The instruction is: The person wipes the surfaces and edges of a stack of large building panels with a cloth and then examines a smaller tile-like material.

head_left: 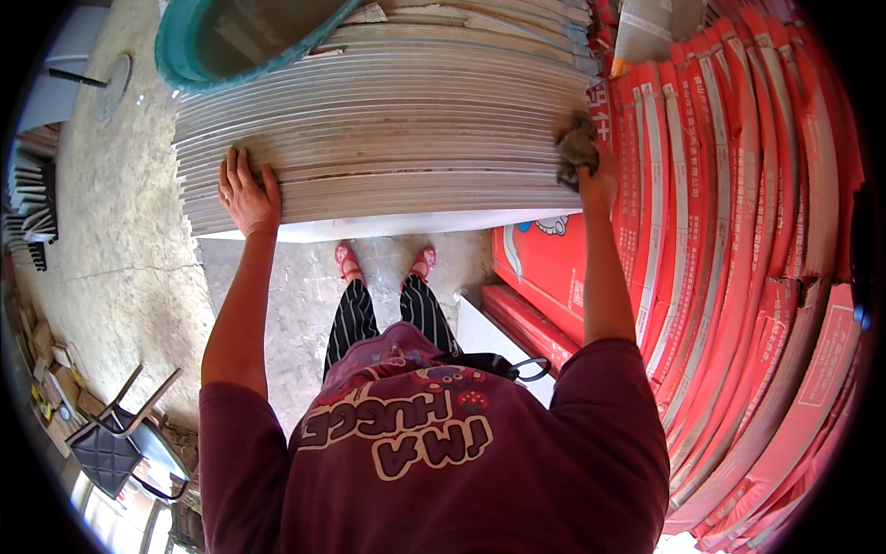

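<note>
A row of large slabs, probably tiles [397,138], stands on edge in front of me, packed tightly with the thin pale edges uppermost. The nearest slab shows a glossy white face. My left hand [247,196] rests on the edges near their left end, fingers stretched out and apart, holding nothing. At the right end, my right hand [598,185] grips a dirty grey-brown rag [578,150] and presses it against the edges. The fingers of that hand are partly hidden by the rag. A teal plastic basin [175,55] holding murky water sits on the far left part of the row.
Red cardboard packages [711,185] stand in a long row close to my right. A red box [544,268] is low beside my legs. Behind on the left is a dark padded chair [106,457]. Concrete floor [129,240] stretches along the left.
</note>
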The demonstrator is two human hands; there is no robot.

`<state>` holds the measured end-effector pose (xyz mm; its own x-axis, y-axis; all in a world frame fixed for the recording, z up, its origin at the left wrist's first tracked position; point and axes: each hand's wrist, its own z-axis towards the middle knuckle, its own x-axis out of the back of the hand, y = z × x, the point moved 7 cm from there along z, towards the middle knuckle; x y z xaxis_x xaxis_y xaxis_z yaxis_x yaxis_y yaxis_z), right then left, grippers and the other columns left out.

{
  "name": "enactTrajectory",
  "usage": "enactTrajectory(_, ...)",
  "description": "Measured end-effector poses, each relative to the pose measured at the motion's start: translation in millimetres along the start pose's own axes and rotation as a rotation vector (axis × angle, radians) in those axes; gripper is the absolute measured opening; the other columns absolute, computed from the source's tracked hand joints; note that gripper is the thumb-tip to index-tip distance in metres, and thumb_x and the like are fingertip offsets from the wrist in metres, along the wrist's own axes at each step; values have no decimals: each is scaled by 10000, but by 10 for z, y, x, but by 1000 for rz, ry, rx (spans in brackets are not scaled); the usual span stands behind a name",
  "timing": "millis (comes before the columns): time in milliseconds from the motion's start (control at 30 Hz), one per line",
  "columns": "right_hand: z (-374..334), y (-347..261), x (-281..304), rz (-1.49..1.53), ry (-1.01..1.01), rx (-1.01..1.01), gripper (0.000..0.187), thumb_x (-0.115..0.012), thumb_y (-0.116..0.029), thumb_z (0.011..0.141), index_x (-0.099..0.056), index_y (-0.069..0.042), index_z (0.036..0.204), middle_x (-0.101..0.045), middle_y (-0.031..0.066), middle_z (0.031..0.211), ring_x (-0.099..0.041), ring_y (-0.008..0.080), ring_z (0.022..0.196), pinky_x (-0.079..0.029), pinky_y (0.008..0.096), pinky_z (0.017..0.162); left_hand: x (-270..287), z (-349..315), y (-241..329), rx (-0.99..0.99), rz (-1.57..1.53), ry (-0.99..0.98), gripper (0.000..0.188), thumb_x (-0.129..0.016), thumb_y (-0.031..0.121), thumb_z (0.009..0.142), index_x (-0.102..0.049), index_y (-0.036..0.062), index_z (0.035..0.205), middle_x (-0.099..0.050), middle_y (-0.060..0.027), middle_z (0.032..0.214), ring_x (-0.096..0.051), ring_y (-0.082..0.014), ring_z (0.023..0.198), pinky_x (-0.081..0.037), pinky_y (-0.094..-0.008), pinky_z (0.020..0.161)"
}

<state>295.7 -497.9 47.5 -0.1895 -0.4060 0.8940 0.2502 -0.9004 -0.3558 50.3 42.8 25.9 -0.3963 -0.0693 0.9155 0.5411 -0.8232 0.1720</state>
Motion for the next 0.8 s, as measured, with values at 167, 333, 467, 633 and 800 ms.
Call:
enactTrajectory(167, -706, 76, 181, -4, 86, -176, 476, -595, -113, 682, -549, -141, 1155, -557, 106, 1117, -523, 324, 1008, -423, 438, 891, -17, -4, -17, 17, -11, 14, 483, -466, 350, 892, -405, 138, 1322, -352, -18, 1417, -285, -261, 1316, -215, -453, 1062)
enactTrajectory(333, -937, -720, 25, 145, 36, -177, 462, -608, -137, 661, -558, -111, 1120, -550, 127, 1051, -523, 320, 983, -427, 418, 878, 0, -2, -21, 31, -34, -10, 501, -482, 344, 867, -412, 108, 1302, -349, -64, 1410, -265, -277, 1321, -188, -446, 1081)
enactTrajectory(467, -945, -1780, -311, 269, -124, -16, 443, -636, -144, 657, -564, -93, 1091, -535, 127, 981, -521, 325, 941, -435, 400, 857, 2, -6, -23, 26, -37, -5, 500, -482, 337, 864, -409, 110, 1303, -351, -67, 1407, -267, -271, 1321, -187, -450, 1080)
enactTrajectory(633, -834, -2753, -865, 677, -407, 40, 452, -678, -178, 706, -552, -76, 1128, -529, 140, 1080, -528, 313, 998, -449, 362, 836, -5, 0, -38, 20, -36, -8, 498, -480, 339, 865, -407, 115, 1304, -345, -72, 1408, -272, -280, 1317, -181, -451, 1082)
enactTrajectory(800, -649, -3459, -909, 1166, -544, 33, 453, -675, -218, 791, -522, -78, 1194, -495, 164, 1210, -490, 325, 1121, -424, 380, 913, -28, -4, -65, 42, -42, -29, 514, -485, 349, 861, -399, 114, 1311, -331, -66, 1415, -258, -287, 1321, -178, -458, 1083)
